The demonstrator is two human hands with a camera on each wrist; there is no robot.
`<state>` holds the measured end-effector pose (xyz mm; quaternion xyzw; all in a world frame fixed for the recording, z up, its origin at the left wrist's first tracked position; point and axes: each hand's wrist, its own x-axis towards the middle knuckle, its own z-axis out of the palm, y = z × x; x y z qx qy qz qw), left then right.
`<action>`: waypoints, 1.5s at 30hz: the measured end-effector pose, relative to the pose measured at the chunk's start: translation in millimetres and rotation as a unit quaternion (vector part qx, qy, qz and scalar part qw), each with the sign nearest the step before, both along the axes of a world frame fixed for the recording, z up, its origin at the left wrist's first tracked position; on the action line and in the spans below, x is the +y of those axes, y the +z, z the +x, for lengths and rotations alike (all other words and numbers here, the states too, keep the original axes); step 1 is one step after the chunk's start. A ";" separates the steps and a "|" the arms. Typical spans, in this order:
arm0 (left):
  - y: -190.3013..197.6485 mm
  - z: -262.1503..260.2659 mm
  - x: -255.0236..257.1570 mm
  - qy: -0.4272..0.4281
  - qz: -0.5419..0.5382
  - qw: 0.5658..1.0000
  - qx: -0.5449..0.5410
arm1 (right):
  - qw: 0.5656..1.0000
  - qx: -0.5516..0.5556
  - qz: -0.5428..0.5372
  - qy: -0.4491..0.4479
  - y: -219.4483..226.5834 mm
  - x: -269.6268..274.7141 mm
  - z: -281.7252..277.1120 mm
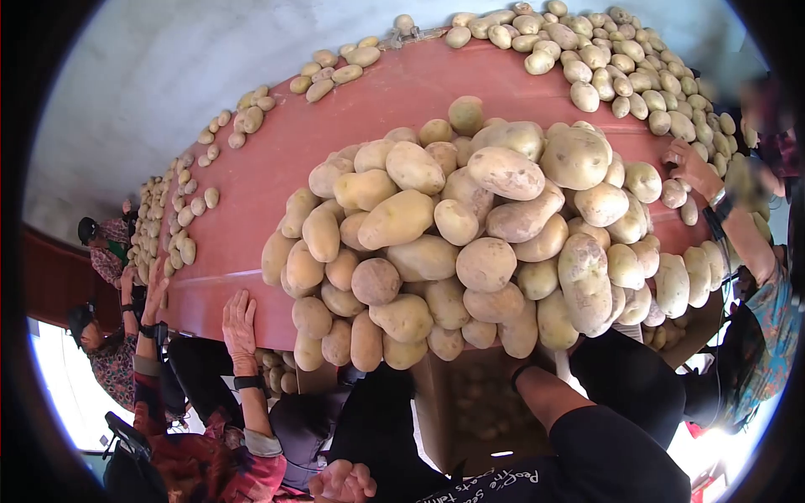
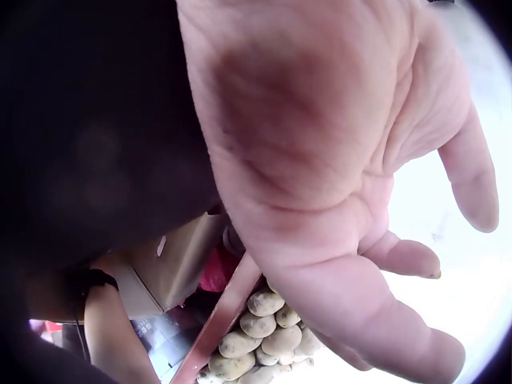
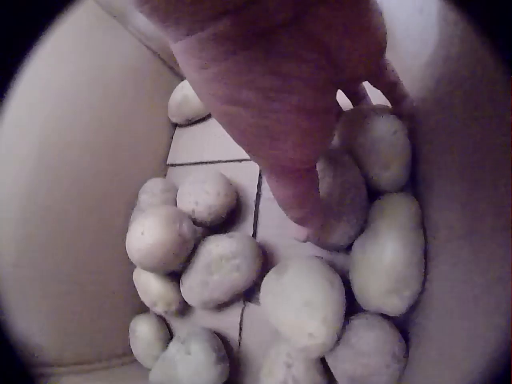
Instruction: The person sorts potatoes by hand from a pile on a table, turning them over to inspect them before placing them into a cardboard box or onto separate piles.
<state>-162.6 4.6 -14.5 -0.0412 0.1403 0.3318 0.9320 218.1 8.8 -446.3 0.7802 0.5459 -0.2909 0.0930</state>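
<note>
Inside a cardboard box (image 3: 72, 200), my right hand (image 3: 280, 88) reaches down and grips a potato (image 3: 342, 204), thumb along its near side. Another potato (image 3: 382, 148) lies against it by the fingers, whose tips are mostly hidden. More potatoes (image 3: 220, 270) are scattered over the box floor on both sides. In the head view my right forearm (image 1: 549, 394) goes down into the box below the table edge. My left hand (image 1: 344, 482) is held near my lap with nothing in it, palm showing and fingers loosely bent; the left wrist view shows its palm close up.
A large heap of potatoes (image 1: 453, 243) covers the near part of the red table (image 1: 402, 92), right up to its edge. More potatoes (image 1: 620, 67) line the far side. Other people's hands (image 1: 239, 327) rest at the left edge; another person's hand (image 1: 694, 168) is at the right.
</note>
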 end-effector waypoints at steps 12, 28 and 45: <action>-0.2 0.7 -2.3 -0.018 0.018 1.000 0.015 | 0.998 -0.013 0.048 0.023 13.6 -12.8 0.9; -37.2 14.2 -6.0 -0.048 0.129 0.981 -0.135 | 0.881 0.468 -0.037 0.054 300.4 -18.5 -10.8; -36.4 17.4 -7.7 -0.042 0.167 0.981 -0.089 | 0.581 0.586 0.387 -0.410 507.0 74.5 204.2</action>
